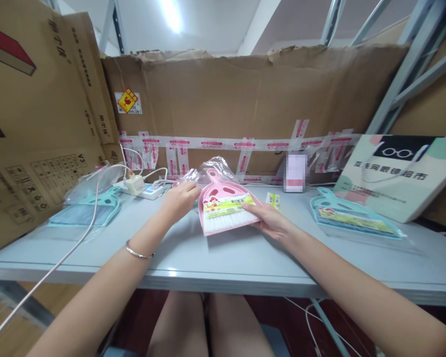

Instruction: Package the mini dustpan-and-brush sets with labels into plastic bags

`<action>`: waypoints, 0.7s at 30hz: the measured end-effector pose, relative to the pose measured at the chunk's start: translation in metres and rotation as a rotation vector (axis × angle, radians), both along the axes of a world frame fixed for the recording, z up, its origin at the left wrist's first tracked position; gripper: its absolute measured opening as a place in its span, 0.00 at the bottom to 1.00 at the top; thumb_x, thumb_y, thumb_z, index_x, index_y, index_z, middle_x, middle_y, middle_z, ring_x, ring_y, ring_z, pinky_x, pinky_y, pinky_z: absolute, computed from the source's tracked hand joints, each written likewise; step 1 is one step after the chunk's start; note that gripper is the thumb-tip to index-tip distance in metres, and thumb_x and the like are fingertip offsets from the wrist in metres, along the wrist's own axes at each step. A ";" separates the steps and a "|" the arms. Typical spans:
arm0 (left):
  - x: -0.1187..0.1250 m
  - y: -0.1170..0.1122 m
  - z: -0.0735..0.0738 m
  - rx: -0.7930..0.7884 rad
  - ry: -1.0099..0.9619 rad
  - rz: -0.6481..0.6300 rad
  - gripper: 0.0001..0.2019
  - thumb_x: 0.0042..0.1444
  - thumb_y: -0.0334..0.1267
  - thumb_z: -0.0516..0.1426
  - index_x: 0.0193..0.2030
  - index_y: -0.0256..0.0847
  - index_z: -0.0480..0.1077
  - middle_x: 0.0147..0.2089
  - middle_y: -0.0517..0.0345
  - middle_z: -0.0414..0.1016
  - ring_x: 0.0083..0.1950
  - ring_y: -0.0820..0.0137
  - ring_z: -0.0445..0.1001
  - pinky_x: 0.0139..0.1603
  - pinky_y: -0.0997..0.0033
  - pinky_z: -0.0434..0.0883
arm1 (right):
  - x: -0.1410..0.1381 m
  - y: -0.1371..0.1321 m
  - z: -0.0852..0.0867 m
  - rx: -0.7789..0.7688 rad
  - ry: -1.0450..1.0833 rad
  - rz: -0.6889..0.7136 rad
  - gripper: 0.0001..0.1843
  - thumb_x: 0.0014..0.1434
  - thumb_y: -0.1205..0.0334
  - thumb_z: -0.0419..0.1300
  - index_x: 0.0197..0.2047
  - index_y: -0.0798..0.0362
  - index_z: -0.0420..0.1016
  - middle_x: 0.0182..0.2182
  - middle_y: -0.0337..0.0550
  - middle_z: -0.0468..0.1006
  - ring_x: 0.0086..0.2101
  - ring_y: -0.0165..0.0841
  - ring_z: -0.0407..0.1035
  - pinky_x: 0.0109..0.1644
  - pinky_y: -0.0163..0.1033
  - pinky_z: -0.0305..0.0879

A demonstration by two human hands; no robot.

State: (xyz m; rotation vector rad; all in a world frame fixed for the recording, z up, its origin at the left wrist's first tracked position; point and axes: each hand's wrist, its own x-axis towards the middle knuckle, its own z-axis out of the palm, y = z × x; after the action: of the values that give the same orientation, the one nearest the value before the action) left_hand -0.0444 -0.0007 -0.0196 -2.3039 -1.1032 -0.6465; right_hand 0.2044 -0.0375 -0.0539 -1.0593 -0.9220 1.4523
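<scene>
blurred: small item (295, 172) | hidden: right hand (269, 220) fingers under dustpan (223, 191)

pink dustpan (226, 194) | white brush (223, 223) inside | clear bag (202, 172) at handle | tilted, handle up

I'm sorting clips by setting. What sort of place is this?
Probably a packing bench in a stockroom: a table walled with taped cardboard, metal racking, a bagged teal dustpan, and a pink dustpan in the right hand, its bag in the left hand.

Single view, head-worn. Faces forward and down onto table (223, 263), close range. Left hand (180, 198), right hand (269, 220) mid-frame above table; cardboard (245, 94) behind table; own knees below table's near edge.
</scene>
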 end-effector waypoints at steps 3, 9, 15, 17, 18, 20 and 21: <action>0.001 -0.003 0.003 0.037 -0.011 -0.051 0.13 0.59 0.28 0.48 0.40 0.40 0.73 0.38 0.51 0.75 0.38 0.68 0.71 0.32 0.72 0.62 | -0.004 -0.003 0.002 0.006 -0.016 -0.026 0.14 0.46 0.68 0.67 0.38 0.57 0.75 0.33 0.46 0.81 0.30 0.30 0.74 0.32 0.33 0.74; 0.016 -0.009 0.002 0.146 0.145 -0.313 0.12 0.61 0.30 0.48 0.37 0.38 0.73 0.33 0.53 0.74 0.33 0.71 0.68 0.30 0.72 0.61 | -0.011 -0.001 0.001 0.013 0.097 -0.063 0.13 0.47 0.71 0.66 0.38 0.58 0.76 0.34 0.47 0.81 0.33 0.32 0.75 0.34 0.33 0.74; 0.007 -0.007 0.000 0.123 -0.039 -0.332 0.12 0.62 0.33 0.48 0.39 0.38 0.74 0.34 0.53 0.73 0.34 0.71 0.69 0.32 0.73 0.63 | -0.012 0.004 0.001 0.002 0.295 -0.173 0.12 0.49 0.75 0.63 0.38 0.56 0.75 0.33 0.42 0.81 0.34 0.31 0.75 0.37 0.32 0.75; 0.005 -0.007 -0.001 0.086 -0.048 -0.359 0.13 0.63 0.34 0.48 0.40 0.37 0.74 0.33 0.52 0.73 0.34 0.71 0.70 0.32 0.73 0.64 | -0.012 0.004 0.001 0.020 0.312 -0.189 0.12 0.49 0.75 0.63 0.39 0.55 0.75 0.33 0.41 0.81 0.34 0.31 0.76 0.36 0.31 0.75; 0.007 -0.008 -0.001 0.070 -0.038 -0.386 0.14 0.63 0.34 0.47 0.39 0.37 0.74 0.33 0.52 0.74 0.34 0.71 0.70 0.32 0.73 0.64 | -0.013 0.004 0.000 0.028 0.314 -0.196 0.12 0.49 0.74 0.63 0.38 0.55 0.75 0.33 0.41 0.81 0.33 0.30 0.76 0.36 0.31 0.76; 0.011 -0.012 -0.002 0.043 -0.008 -0.460 0.14 0.63 0.34 0.47 0.39 0.38 0.74 0.34 0.52 0.75 0.35 0.70 0.71 0.34 0.72 0.64 | -0.014 0.004 0.000 0.035 0.315 -0.204 0.11 0.49 0.74 0.63 0.38 0.55 0.74 0.33 0.41 0.81 0.33 0.30 0.76 0.35 0.31 0.76; 0.014 -0.014 -0.001 0.034 -0.008 -0.492 0.12 0.63 0.36 0.49 0.39 0.38 0.74 0.35 0.52 0.75 0.36 0.70 0.71 0.36 0.71 0.65 | -0.015 0.003 0.000 0.037 0.318 -0.208 0.11 0.49 0.74 0.63 0.38 0.55 0.75 0.33 0.41 0.81 0.33 0.30 0.76 0.35 0.31 0.76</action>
State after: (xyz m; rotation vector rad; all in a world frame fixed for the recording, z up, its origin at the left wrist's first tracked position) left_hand -0.0306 -0.0150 -0.0210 -2.5591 -0.5145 -0.8437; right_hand 0.1897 -0.0343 -0.0536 -0.8392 -0.5914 1.3746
